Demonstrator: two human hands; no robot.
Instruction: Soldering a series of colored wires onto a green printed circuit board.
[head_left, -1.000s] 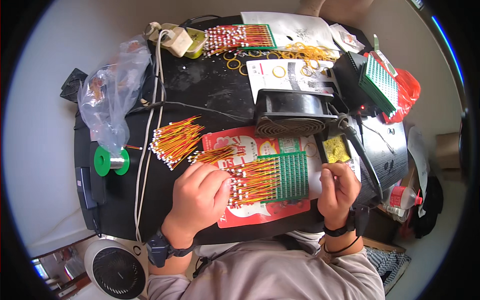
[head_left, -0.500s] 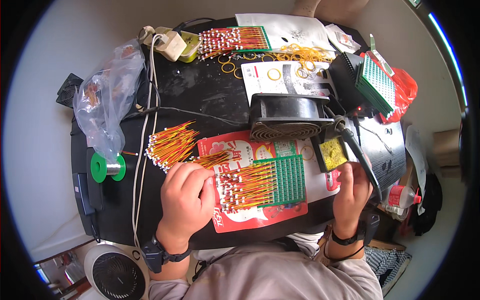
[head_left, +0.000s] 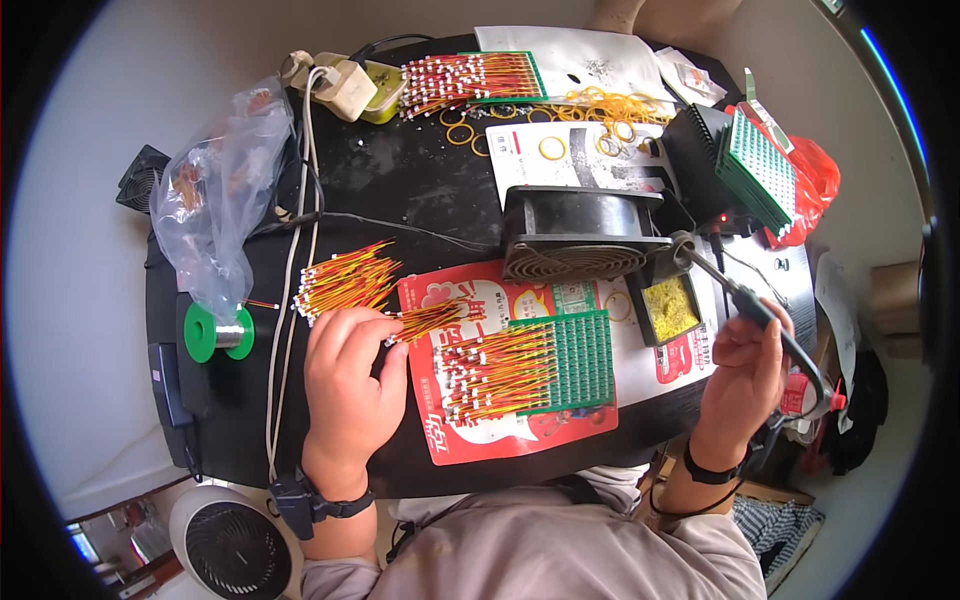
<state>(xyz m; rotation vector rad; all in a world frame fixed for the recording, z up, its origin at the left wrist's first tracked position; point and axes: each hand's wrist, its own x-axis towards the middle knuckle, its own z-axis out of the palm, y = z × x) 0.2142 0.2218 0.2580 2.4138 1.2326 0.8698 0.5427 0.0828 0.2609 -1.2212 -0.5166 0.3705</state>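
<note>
My left hand (head_left: pixel 352 385) has thumb and fingertips closed at the white plug ends of a small bundle of red-and-yellow wires (head_left: pixel 432 318). A larger loose pile of such wires (head_left: pixel 350 280) lies just beyond it. To the right, a green circuit board (head_left: pixel 580 360) rests on a red printed sheet (head_left: pixel 470 445), with rows of these wires (head_left: pixel 500 375) fixed across its left part. My right hand (head_left: pixel 745 365) is closed around the handle of a soldering iron (head_left: pixel 752 306). The iron's front end still points into its holder (head_left: pixel 683 245).
Beyond the board stands a black fan (head_left: pixel 580 235), beside a yellow sponge tray (head_left: pixel 668 308). A green solder spool (head_left: pixel 200 335) and plastic bag (head_left: pixel 215 190) sit left. Stacked boards (head_left: pixel 758 165), rubber bands (head_left: pixel 610 110) and a wired board (head_left: pixel 475 80) lie farther back. White cables (head_left: pixel 290 270) cross the left.
My right hand has moved right and taken hold of the soldering iron, whose handle has swung outward. My left hand has shifted slightly left and up beside the small wire bundle.
</note>
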